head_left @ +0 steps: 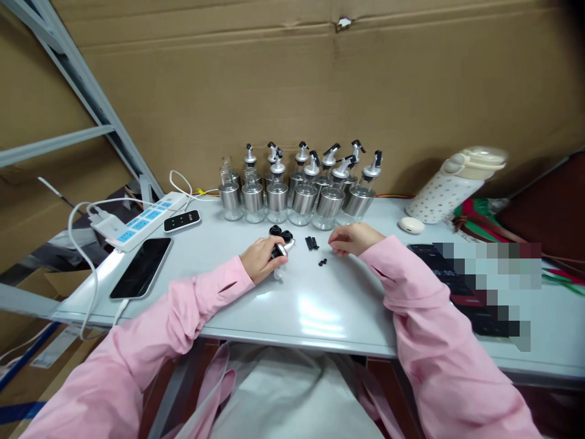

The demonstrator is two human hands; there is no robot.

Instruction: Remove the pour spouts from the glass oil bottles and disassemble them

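My left hand (260, 258) is closed round a small silver pourer spout (281, 249) with a black tip, low over the grey table (320, 305). Two black caps (280, 231) lie just beyond it. My right hand (350, 239) rests on the table with its fingers curled in a pinch; what it holds, if anything, is too small to see. Between the hands lie short black stoppers (311, 242) and tiny black bits (322, 262). Behind them stand several glass bottles with steel bands and pourer tops (301, 189).
A phone (141, 267) on a white cable, a black remote-like device (181, 221) and a white power strip (139, 222) sit at the left. At the right are a dotted white flask (450, 183), a small white oval case (411, 225) and a dark device (439, 268). Cardboard walls the back.
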